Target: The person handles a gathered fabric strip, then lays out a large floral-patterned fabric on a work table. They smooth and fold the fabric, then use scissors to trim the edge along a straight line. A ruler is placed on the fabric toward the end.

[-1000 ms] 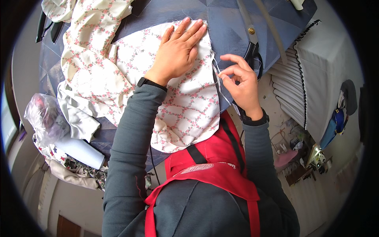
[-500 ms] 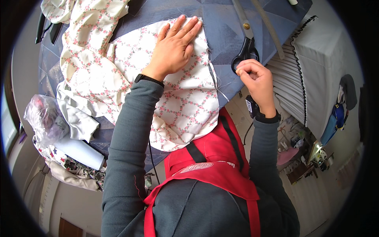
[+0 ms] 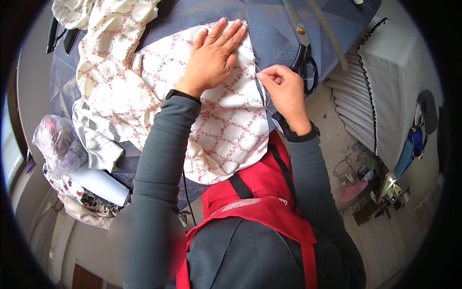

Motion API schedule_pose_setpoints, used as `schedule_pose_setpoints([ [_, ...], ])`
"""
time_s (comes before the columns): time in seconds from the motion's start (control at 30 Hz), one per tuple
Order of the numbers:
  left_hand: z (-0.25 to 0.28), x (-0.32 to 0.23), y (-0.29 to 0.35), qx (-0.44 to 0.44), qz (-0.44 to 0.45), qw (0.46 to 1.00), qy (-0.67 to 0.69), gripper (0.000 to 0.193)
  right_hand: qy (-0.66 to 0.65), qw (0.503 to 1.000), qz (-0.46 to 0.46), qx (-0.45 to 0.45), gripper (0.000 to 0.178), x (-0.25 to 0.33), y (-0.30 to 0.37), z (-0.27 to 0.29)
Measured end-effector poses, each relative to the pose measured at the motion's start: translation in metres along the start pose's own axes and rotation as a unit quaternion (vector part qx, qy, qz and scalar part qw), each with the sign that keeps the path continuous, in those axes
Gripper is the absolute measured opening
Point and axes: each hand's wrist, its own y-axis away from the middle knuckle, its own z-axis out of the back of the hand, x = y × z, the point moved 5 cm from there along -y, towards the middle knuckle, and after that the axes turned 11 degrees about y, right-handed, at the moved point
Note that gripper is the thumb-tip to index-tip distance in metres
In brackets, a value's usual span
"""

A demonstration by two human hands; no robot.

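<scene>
My left hand (image 3: 214, 60) lies flat, fingers spread, on a white floral fabric piece (image 3: 226, 125) with pink flowers in a lattice. The fabric's right edge is frayed, with loose threads (image 3: 264, 98) along it. Beside that edge, my right hand (image 3: 284, 89) is closed in a pinch, thumb and index tips at the frays; whatever they hold is too fine to make out. Large scissors (image 3: 301, 53) with black handles lie just beyond my right hand, which partly overlaps them. More of the floral fabric (image 3: 108, 72) is bunched at the left.
A blue-grey patterned tabletop (image 3: 272, 45) lies beneath everything. Right of the scissors rests a long flat strip (image 3: 329, 36). A clear plastic bag (image 3: 60, 144) and folded cloths (image 3: 98, 185) sit at the left edge. White pleated cloth (image 3: 353, 96) hangs past the table's right side.
My right hand has moved left, from beside the scissors' handles to the fabric's frayed right edge, still pinched. The left hand stays flat in place.
</scene>
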Motion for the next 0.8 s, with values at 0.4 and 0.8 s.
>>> schedule_pose_setpoints([
  [0.4,-0.001,-0.003,0.001,-0.032,0.009,0.999,-0.018,0.061,-0.178,0.976,-0.038,0.118,0.01,-0.01,0.009,-0.021],
  [0.8,0.013,-0.033,0.027,-0.116,0.274,0.95,0.092,0.041,0.155,0.973,0.102,-0.136,0.027,-0.007,0.055,0.06],
])
